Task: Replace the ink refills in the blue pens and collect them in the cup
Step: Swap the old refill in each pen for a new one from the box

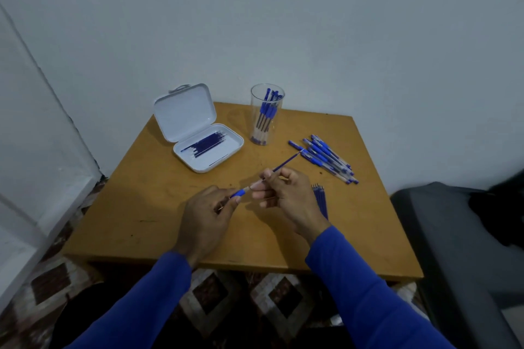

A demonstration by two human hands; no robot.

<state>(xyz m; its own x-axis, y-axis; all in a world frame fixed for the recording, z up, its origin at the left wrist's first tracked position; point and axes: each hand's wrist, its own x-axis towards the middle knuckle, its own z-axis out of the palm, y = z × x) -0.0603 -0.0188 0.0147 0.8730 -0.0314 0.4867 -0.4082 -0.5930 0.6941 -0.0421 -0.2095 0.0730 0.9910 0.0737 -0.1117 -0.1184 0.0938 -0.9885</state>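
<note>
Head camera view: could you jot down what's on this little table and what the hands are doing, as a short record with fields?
Table: wooden table
Cup: clear cup holding blue pens, upright at the back
Case: open white case with refills inside
Loose pens: pile of blue pens at the right
Loose refills: refills beside the right hand
Left hand: left hand holds a pen grip section
Right hand: right hand holds a refill

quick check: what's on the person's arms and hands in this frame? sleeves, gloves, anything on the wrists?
Both arms wear long, plain bright-blue sleeves that end at the wrists. The left hand and right hand are bare: no gloves. No rings, watch or bands show. The sleeves carry no visible logos or markings.
</note>
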